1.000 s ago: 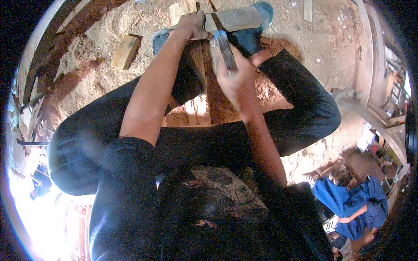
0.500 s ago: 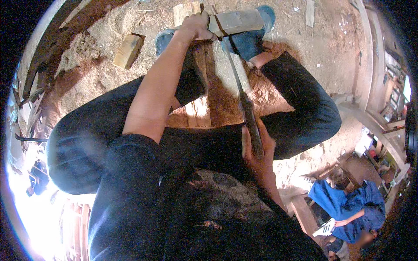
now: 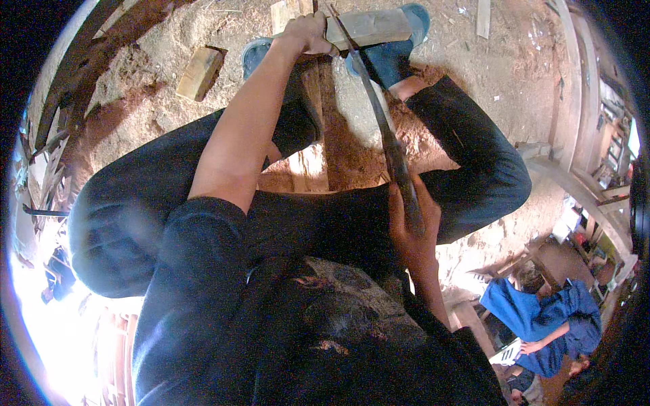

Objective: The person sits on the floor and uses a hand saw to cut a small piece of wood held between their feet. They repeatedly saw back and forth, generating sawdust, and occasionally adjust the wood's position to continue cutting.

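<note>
My left hand (image 3: pixel 308 35) is closed over the left end of a squared wooden block (image 3: pixel 376 28), which lies crosswise near my feet. In my right hand (image 3: pixel 414 220) is the dark handle of a long, narrow hand saw (image 3: pixel 379 111), seen nearly edge-on. Its blade runs away from me and crosses the block just right of my left hand. How deep the blade sits in the wood cannot be made out. Another pale wood piece (image 3: pixel 290 12) shows just beyond my left hand.
My slippered feet, one in a blue slipper (image 3: pixel 418 24), flank the block on the dusty ground. A loose wood block (image 3: pixel 200 73) lies to the left. Timber beams (image 3: pixel 575 88) curve along the right side. A person in blue clothes (image 3: pixel 542 321) sits at the lower right.
My right hand has drawn the saw back toward me and slightly right, so the blade lies at a different angle over the block. My left hand stays on the block.
</note>
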A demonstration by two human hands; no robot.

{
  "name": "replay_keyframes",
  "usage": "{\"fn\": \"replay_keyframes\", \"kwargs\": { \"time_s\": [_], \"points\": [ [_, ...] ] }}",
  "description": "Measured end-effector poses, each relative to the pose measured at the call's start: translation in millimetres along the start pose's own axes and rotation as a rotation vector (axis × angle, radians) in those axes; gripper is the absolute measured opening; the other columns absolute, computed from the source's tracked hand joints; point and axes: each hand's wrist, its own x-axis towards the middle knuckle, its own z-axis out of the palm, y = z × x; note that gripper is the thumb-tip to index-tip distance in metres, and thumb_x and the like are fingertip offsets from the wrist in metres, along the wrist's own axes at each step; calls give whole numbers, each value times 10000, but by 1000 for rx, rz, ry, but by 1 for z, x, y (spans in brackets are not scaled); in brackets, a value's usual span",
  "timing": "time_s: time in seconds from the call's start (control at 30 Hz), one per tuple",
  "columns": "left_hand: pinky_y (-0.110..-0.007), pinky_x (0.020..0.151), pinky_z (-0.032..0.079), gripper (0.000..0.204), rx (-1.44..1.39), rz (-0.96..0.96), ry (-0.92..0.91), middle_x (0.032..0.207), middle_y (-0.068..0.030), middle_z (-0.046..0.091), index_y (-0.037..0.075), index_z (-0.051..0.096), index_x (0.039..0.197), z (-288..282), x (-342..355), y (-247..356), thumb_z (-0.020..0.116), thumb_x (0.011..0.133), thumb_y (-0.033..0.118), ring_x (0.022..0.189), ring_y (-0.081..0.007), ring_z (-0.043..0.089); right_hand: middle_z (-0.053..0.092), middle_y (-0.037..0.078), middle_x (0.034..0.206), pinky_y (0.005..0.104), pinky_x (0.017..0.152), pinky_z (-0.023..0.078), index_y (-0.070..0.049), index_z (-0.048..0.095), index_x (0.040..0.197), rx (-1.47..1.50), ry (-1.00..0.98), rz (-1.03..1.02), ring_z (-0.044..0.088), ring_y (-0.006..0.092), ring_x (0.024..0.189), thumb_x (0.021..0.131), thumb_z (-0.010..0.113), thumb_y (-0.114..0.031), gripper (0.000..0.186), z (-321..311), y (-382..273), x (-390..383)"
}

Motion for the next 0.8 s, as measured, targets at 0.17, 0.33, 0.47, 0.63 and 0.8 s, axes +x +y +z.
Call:
{"fn": "replay_keyframes", "kwargs": {
  "time_s": [0.17,0.33,0.47,0.63,0.8],
  "points": [
    [-461,1017,495,932,11,16,13,1272,-236,639,-15,538,1278,5,-4,10,836,634,589,1190,-391,621,703,176,1013,348,798,528,22,596,1300,-210,168,-402,670,211,904,977,609,-132,358,45,36,69],
    [-464,1039,472,943,-4,-7,40,1276,-228,631,-10,515,1293,5,-3,2,833,643,596,1214,-377,604,711,166,994,349,801,531,32,621,1227,33,16,10,677,218,878,976,610,-133,301,10,2,13],
    [-466,1036,473,946,-5,-20,86,1283,-231,626,-10,527,1276,15,3,-4,841,631,607,1220,-376,599,706,118,882,327,713,520,29,638,1161,45,115,-240,647,178,760,980,615,-143,251,54,9,80],
    [-458,1035,477,972,35,-24,10,1297,-242,616,-17,537,1279,8,-4,3,852,609,613,1231,-380,591,687,138,931,364,752,512,28,623,1175,76,81,-207,628,218,825,980,600,-134,254,57,13,96],
    [-474,1019,488,975,49,-37,61,1277,-242,631,-20,537,1272,2,-11,-4,842,604,622,1227,-385,595,655,240,1262,466,969,519,23,574,1321,187,-10,-18,654,383,1153,988,594,-147,375,37,5,47]
  ]
}}
